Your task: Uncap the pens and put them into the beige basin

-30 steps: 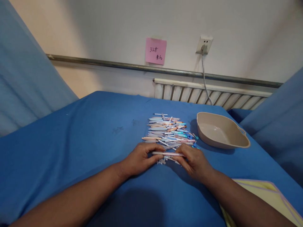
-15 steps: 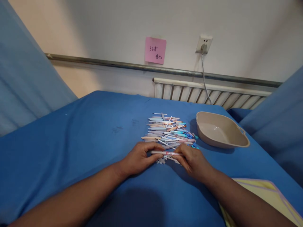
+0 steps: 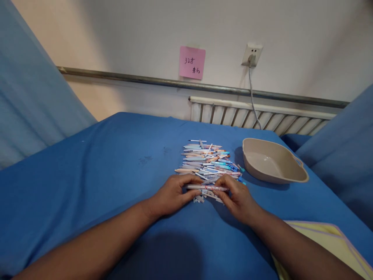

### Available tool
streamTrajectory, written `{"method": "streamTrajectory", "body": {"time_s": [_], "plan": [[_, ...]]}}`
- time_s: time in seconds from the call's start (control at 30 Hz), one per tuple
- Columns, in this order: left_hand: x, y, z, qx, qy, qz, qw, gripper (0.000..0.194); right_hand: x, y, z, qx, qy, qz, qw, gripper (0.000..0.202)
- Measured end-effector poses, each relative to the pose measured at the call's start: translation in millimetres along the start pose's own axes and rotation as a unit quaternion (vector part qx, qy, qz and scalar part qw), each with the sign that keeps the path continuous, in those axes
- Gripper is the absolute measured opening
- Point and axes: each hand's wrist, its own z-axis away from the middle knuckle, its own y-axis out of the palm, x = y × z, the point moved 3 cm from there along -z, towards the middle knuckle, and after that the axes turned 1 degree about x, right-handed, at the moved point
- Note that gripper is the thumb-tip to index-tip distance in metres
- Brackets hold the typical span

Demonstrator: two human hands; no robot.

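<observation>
The left hand [image 3: 171,196] and right hand [image 3: 237,196] held one pale pen [image 3: 207,188] near opposite ends, close to piled pens [image 3: 194,159].

The bare left forearm [image 3: 110,237] slants inward and away from the body, its wrist [image 3: 146,210] nearly straight; the bare right forearm [image 3: 294,241] mirrors it. The left hand [image 3: 171,196] and the right hand [image 3: 237,196] face each other, near but apart, well short of the far edge of the blue cloth-covered table [image 3: 125,155]. Each is closed in a pinch, the index finger above the thumb, backs turned outward.
</observation>
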Motion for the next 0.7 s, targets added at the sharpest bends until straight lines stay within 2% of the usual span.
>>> {"method": "streamTrajectory", "body": {"time_s": [0.13,0.27,0.37,0.5,0.7], "plan": [[3.8,-1.6,-2.3,-0.017,-0.048,0.075,0.996,0.031,-9.2,-1.1,-2.3,-0.020,0.058,-0.059,0.996,0.009],[14.3,-1.5,-4.1,-0.043,-0.112,0.178,0.977,0.042,-22.1,1.3,-1.9,-0.039,0.105,-0.125,0.986,0.016],[20.0,-1.6,-5.6,-0.050,-0.123,0.225,0.965,0.038,-27.5,3.2,-1.8,-0.047,0.115,-0.154,0.980,0.018],[21.9,-2.5,-7.4,-0.054,-0.133,0.240,0.960,0.028,-25.2,1.8,-3.0,-0.053,0.115,-0.167,0.978,0.018],[21.1,-2.0,-8.6,-0.058,-0.138,0.208,0.966,0.024,-21.1,-1.4,-5.7,-0.055,0.107,-0.172,0.978,0.022]]}}
